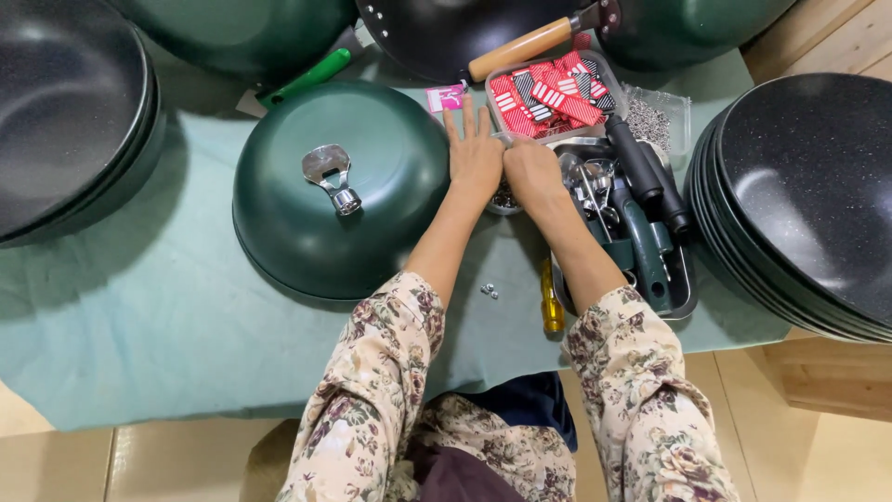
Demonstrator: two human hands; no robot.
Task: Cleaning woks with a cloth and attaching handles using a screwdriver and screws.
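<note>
we're looking straight down at a table under a pale green cloth [139, 316]. our left hand [475, 156] lies flat, fingers spread wide and pointing to twelve o'clock, holding nothing, its edge just against the upturned green pan [316, 232] at its nine o'clock. a metal handle bracket [331, 177] sits on that pan's bottom. our right hand [533, 173] is beside the left, knuckles up, fingers curled under; we cannot tell what they hold. between and under the two hands is a small dish of screws [505, 197], mostly hidden. at three o'clock, a grey tray [683, 297] holds dark green handles [646, 246]. at one o'clock, a tray of red packets [548, 98]. loose screws [489, 291] and a yellow screwdriver [552, 299] lie near our forearms. black pans [808, 195] are stacked far right.
</note>
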